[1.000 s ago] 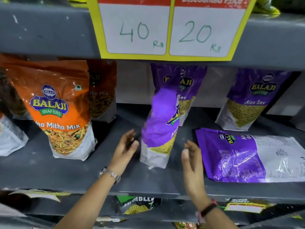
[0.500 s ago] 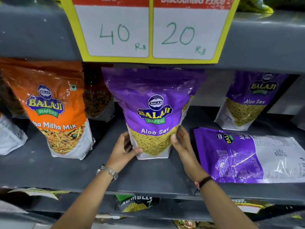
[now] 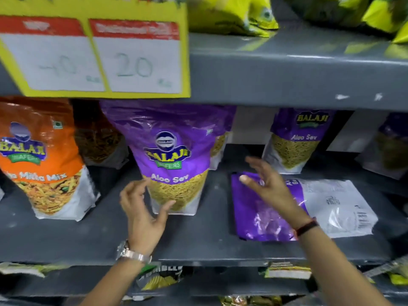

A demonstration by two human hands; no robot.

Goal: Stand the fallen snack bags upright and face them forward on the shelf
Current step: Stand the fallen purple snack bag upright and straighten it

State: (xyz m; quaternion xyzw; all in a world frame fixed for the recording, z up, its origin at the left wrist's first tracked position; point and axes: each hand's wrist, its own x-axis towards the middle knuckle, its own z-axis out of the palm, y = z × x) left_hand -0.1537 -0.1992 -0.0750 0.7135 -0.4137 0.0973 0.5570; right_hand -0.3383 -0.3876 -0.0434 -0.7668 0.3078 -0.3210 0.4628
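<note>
fallen Aloo Sev bag (image 3: 331, 208) flat on shelf (image 3: 198, 246), long axis sideways | right hand (image 3: 268, 187) directly above; grip spread | left hand (image 3: 141, 208) farther; spread, empty

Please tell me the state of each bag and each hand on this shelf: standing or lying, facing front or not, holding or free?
Front Aloo Sev bag: upright, front facing out.
Lying purple bag: flat on the shelf, back side up.
Rear Aloo Sev bag: upright, facing out.
Orange Mitha Mix bag: upright, facing out.
Left hand: open at the front bag's base.
Right hand: open over the lying bag, holding nothing.
</note>
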